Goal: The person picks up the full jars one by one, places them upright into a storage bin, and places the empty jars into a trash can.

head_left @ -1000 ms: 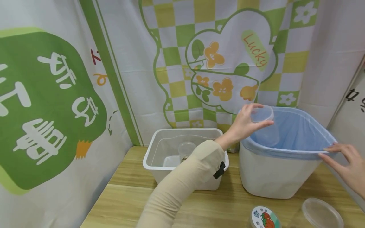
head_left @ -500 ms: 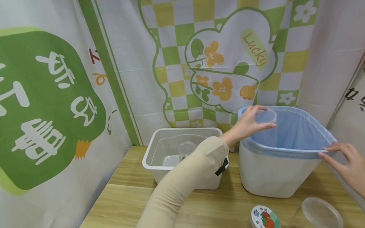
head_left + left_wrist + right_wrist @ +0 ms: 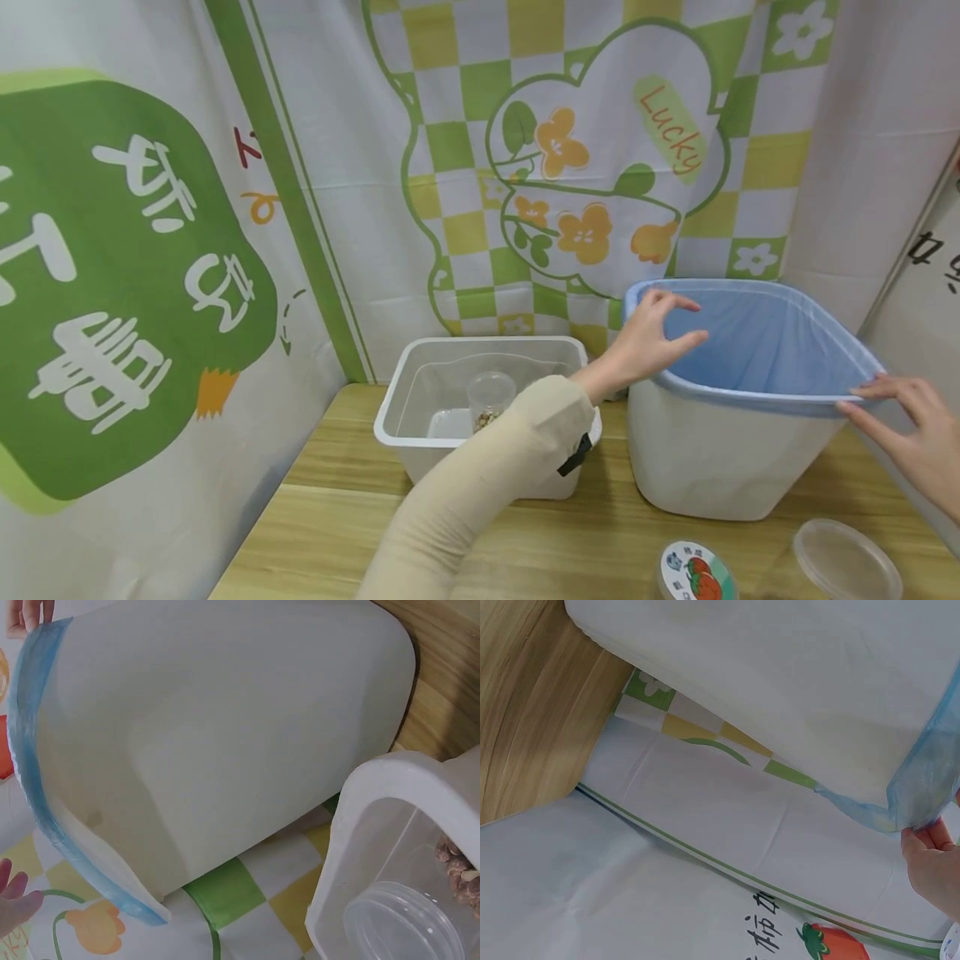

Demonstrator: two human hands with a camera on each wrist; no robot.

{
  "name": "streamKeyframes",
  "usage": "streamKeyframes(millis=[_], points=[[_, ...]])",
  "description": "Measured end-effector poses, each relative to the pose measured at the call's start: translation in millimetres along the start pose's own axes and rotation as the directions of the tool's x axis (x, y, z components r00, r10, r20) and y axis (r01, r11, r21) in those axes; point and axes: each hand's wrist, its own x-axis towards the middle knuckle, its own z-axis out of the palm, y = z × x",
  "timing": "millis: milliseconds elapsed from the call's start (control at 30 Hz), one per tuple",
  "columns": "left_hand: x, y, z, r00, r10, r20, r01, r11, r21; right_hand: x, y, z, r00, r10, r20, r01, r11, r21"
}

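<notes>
My left hand (image 3: 660, 333) hovers over the left side of a white trash bin (image 3: 720, 462), its thumb and fingers spread apart with nothing between them. A blue bin liner (image 3: 787, 333) covers the inside and folds over the rim. At the bin's right corner my right hand (image 3: 918, 421) pinches the lined rim between thumb and fingers; the right wrist view shows the blue film (image 3: 922, 791) bunched there. The clear plastic cup seen earlier is hidden inside the bin.
Left of the bin, a grey-white tub (image 3: 420, 400) holds a clear cup (image 3: 491, 392) with small brown pieces. Near the front of the wooden table (image 3: 337, 517) lie a round tomato-picture lid (image 3: 697, 571) and a clear round lid (image 3: 847, 558). A printed curtain (image 3: 480, 183) hangs behind.
The clear cup, held by my left hand over the bin, went lower and was let go; it is now out of sight. My right hand stays on the rim.
</notes>
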Motion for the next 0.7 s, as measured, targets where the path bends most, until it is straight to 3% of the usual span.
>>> streamKeyframes(millis=[267, 500, 700], points=[[-24.7, 0.0, 2.2, 0.989, 0.147, -0.013, -0.145, 0.985, 0.092, 0, 2, 1.1, 1.0, -0.008, -0.009, 0.008, 1.0, 0.015], [-44.6, 0.9, 10.1, 0.956, 0.292, -0.001, -0.289, 0.948, 0.136, 0, 2, 0.2, 1.0, 0.007, -0.001, -0.007, 1.0, 0.007], [-61.4, -2.2, 16.2, 0.933, 0.358, 0.017, -0.358, 0.925, 0.125, 0, 2, 0.2, 1.0, 0.008, 0.005, -0.008, 1.0, 0.0]])
